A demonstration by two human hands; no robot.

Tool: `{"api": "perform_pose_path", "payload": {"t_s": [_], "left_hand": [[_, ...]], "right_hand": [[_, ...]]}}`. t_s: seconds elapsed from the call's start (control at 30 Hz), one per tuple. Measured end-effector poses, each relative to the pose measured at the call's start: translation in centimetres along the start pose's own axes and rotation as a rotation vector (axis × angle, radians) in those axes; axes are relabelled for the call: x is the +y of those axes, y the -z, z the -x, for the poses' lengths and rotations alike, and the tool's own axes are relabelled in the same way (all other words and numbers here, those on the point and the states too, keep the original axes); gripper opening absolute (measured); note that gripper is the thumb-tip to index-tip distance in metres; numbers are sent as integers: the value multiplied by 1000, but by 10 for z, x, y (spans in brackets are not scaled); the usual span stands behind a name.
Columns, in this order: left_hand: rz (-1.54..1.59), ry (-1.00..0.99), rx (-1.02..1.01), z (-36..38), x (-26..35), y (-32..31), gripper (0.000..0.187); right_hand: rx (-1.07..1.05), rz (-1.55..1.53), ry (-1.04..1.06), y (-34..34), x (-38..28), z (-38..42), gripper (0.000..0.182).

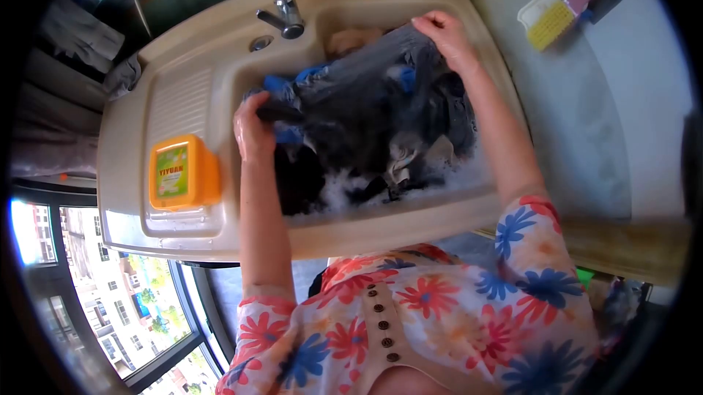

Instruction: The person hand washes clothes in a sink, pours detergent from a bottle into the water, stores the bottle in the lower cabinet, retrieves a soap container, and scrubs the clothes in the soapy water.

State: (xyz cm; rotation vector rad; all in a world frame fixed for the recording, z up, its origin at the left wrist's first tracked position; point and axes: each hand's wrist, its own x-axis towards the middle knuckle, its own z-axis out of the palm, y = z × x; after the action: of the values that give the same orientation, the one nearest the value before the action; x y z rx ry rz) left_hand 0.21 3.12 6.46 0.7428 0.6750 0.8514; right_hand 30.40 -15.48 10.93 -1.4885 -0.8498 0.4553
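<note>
A wet dark grey garment (pixel 366 95) is stretched between my two hands over the sink basin. My left hand (pixel 254 128) grips its left end near the basin's left wall. At the upper right, my right hand (pixel 448 38) pinches the opposite corner. Below the garment, more clothes lie in sudsy water: a black piece (pixel 299 179), some blue cloth (pixel 282 86) and a light strip (pixel 399 164). A tan cloth (pixel 354 42) shows at the back of the basin. White foam (pixel 337 188) gathers along the front.
A chrome faucet (pixel 284 10) rises behind the sink (pixel 293 237). On the ribbed washboard at left stands an orange tub (pixel 183 173) with a green label. A yellow-bristled brush (pixel 564 14) hangs on the right wall. A window (pixel 124 292) lies at lower left.
</note>
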Motion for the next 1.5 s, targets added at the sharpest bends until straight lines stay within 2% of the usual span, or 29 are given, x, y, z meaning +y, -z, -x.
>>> {"api": "perform_pose_path", "payload": {"t_s": [0.03, 0.13, 0.2, 0.23, 0.27, 0.3, 0.37, 0.47, 0.57, 0.63, 0.7, 0.77, 0.87, 0.97, 1.0, 1.03, 1.07, 1.13, 1.17, 1.23, 1.27, 1.33, 1.37, 1.43, 1.47, 1.5], "left_hand": [[-154, -111, -88, 15, 8, 0, 15], [-887, 25, -391, 38, 11, 23, 22], [-1543, -52, -561, 52, 11, 24, 26], [-1875, -93, -644, 55, 12, 23, 28], [-1885, -107, -568, 51, 1, 30, 32], [-1825, -200, -506, 50, -1, 25, 32], [-1694, -373, -387, 49, -13, 2, 31], [-1660, -417, -694, 41, -54, -7, 27], [-2203, -347, -826, 54, -65, -21, 22], [-2140, 80, -894, 51, -60, -29, 21], [-1966, 54, -910, 57, -47, -24, 19], [-1929, -46, -876, 63, -31, -20, 21], [-1738, -277, -767, 80, 19, -17, 19], [-1762, -290, -529, 89, 48, 2, 16], [-1808, -201, -494, 89, 48, 14, 22], [-1727, -284, -423, 86, 36, 33, 21], [-1642, -368, -353, 81, 16, 56, 21], [-1529, -848, -201, 85, 9, 75, 23], [-1511, -892, -122, 94, 16, 75, 23], [-1474, -983, 38, 116, 38, 75, 23], [-1371, -503, -40, 123, 43, 88, 56], [-1296, 0, 34, 150, 84, 86, 57], [-1233, 248, 66, 160, 100, 88, 58], [-1213, 69, 311, 168, 105, 107, 59], [-1198, -21, 435, 170, 106, 115, 60], [-1217, -273, 521, 167, 103, 119, 68]], "right_hand": [[-20, -41, 58, 4, -4, -1, 19], [-258, 195, -138, 26, 21, 26, 14], [-400, 334, -233, 30, 68, 53, 15], [-442, 533, -214, 29, 81, 66, 16], [-465, 645, -243, 25, 84, 74, 18], [-449, 604, -295, 23, 93, 78, 21], [-447, 537, -405, 19, 80, 79, 14], [-373, 487, -279, 28, 77, 72, 19], [-466, 473, -248, 47, 74, 73, 15], [-639, 601, -358, 50, 73, 83, 11], [-614, 877, -265, 41, 74, 82, 10], [-396, 885, -104, 8, 53, 77, 10], [-398, 578, 135, -60, 18, 64, 13], [-515, 466, 373, -157, -53, 65, 12], [-530, 415, 444, -189, -72, 69, 13], [-581, 451, 487, -218, -89, 73, 17], [-548, 438, 671, -248, -98, 78, 23], [-611, 451, 774, -298, -117, 95, 39], [-598, 510, 816, -319, -124, 104, 47], [-490, 670, 904, -355, -127, 117, 49], [-502, 706, 881, -369, -128, 120, 47], [-522, 781, 836, -389, -129, 123, 43], [-619, 835, 822, -395, -132, 122, 43], [-818, 941, 786, -404, -139, 120, 43], [-839, 931, 767, -407, -143, 118, 37], [-858, 919, 748, -409, -148, 115, 32]]}}
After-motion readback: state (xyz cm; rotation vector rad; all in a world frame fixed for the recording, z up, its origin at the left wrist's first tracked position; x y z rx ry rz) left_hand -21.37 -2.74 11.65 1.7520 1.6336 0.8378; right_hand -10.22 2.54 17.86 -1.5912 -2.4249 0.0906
